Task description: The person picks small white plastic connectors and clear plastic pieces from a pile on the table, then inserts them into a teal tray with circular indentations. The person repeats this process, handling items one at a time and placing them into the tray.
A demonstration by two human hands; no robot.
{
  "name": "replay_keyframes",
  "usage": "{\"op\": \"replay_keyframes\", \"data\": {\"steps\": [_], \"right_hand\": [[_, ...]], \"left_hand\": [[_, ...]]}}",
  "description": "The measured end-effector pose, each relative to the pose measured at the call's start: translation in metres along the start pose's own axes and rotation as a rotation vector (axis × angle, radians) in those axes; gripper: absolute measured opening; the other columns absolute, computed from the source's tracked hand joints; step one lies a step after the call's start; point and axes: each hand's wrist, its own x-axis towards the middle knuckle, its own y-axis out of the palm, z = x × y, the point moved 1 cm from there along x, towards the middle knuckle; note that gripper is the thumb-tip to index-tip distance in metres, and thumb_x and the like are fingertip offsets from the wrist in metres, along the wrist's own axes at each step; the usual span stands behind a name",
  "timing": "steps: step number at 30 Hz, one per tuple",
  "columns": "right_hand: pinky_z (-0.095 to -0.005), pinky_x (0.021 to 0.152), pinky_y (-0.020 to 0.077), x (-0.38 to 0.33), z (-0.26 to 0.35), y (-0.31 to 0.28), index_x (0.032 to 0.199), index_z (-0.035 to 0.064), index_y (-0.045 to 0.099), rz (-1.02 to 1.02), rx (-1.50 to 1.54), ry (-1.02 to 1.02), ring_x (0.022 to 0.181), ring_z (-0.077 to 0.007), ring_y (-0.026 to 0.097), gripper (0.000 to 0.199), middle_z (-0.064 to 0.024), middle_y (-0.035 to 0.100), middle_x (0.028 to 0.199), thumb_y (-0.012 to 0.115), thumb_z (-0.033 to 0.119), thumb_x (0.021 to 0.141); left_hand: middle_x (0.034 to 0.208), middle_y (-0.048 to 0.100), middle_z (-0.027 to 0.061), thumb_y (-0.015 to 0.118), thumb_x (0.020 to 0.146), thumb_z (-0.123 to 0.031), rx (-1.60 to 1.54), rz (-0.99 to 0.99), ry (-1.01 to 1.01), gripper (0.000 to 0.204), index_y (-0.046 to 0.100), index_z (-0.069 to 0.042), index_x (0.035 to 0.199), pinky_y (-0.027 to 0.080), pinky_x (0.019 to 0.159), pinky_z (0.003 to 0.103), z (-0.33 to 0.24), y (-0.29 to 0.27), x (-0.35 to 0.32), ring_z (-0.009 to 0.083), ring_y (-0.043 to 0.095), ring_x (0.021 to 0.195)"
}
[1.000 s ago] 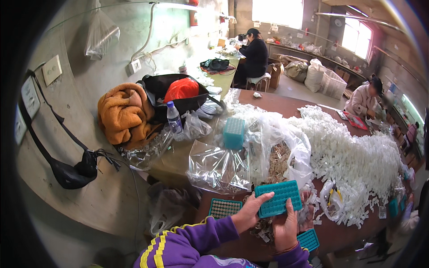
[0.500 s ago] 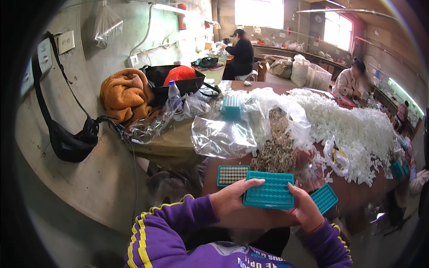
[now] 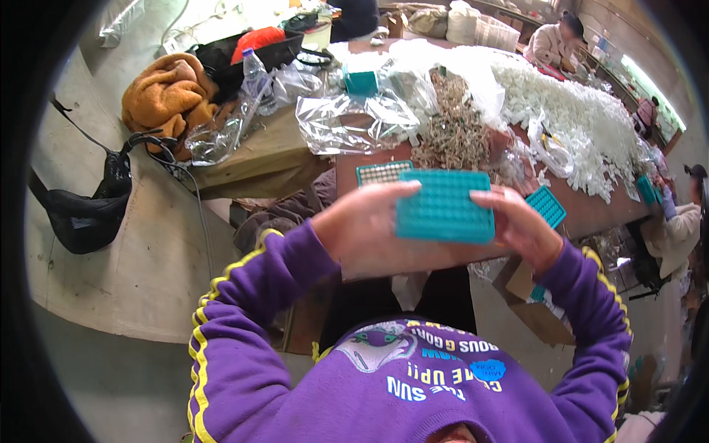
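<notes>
Between my two hands I hold a teal plastic tray (image 3: 444, 207) with rows of small round hollows, raised above the near table edge. My left hand (image 3: 365, 218) grips its left side, thumb on top. On the opposite side, my right hand (image 3: 521, 221) clasps it, thumb also on top; both hands are slightly blurred. Beyond my left hand lies a second teal tray (image 3: 382, 173) filled with pale round pieces. A further teal tray (image 3: 546, 206) with hollows rests past my right hand. Behind them sits a heap of brownish small parts (image 3: 454, 129).
A large pile of small white pieces (image 3: 569, 111) covers the table's right side. Clear plastic sheeting (image 3: 354, 122), a teal box (image 3: 361, 83), a bottle (image 3: 255, 74) and an orange cloth (image 3: 168, 100) lie leftward. Pliers (image 3: 550, 140) rest on a white bag. Other people work beyond.
The view has tilted downward, showing more of my purple sweatshirt. Both hands still hold the teal tray, which now sits nearer me and over the table edge.
</notes>
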Motion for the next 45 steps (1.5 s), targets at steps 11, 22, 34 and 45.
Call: {"op": "replay_keyframes", "data": {"steps": [11, 22, 34, 45], "right_hand": [[-0.0309, 0.088, 0.0515, 0.131, 0.062, 0.013, 0.12, 0.0053, 0.055, 0.119, -0.699, -0.532, 0.101, -0.0155, 0.063, 0.044, -0.0055, 0.064, 0.11, 0.074, 0.014, 0.082], [-0.0402, 0.07, 0.0532, 0.185, -0.02, -0.027, 0.098, 0.0102, 0.052, -0.019, -1.676, -1.056, 0.087, -0.0303, 0.066, 0.024, -0.0101, 0.063, 0.095, 0.065, 0.013, 0.079], [-0.0334, 0.085, 0.0543, 0.19, -0.05, -0.042, 0.099, 0.0095, 0.051, 0.021, -1.921, -1.236, 0.102, -0.0239, 0.064, 0.019, -0.008, 0.06, 0.11, 0.059, 0.015, 0.082], [-0.0331, 0.091, 0.053, 0.173, -0.051, -0.037, 0.1, 0.0068, 0.054, 0.141, -1.916, -1.268, 0.107, -0.0234, 0.061, 0.021, -0.0089, 0.058, 0.111, 0.058, 0.012, 0.081]], "left_hand": [[0.11, 0.066, 0.0085, 0.074, 0.085, -0.015, 0.862, -0.275, 0.827, 0.044, 0.055, -0.001, 0.122, 0.052, 0.089, 0.032, -0.087, -0.1, 0.005, 0.0193, 0.064, 0.101], [0.105, 0.068, 0.0154, 0.073, 0.075, -0.001, 1.65, -0.295, 0.976, 0.036, 0.057, -0.004, 0.108, 0.054, 0.083, 0.034, -0.028, -0.174, 0.021, 0.0306, 0.067, 0.096], [0.114, 0.068, 0.0131, 0.073, 0.074, 0.001, 1.783, -0.091, 1.055, 0.035, 0.055, -0.006, 0.103, 0.052, 0.095, 0.039, -0.025, -0.202, 0.043, 0.0314, 0.065, 0.108], [0.123, 0.063, 0.0126, 0.062, 0.085, -0.002, 1.932, 0.179, 0.778, 0.02, 0.059, -0.005, 0.105, 0.043, 0.107, 0.042, -0.041, -0.184, 0.03, 0.0306, 0.058, 0.12]]}}
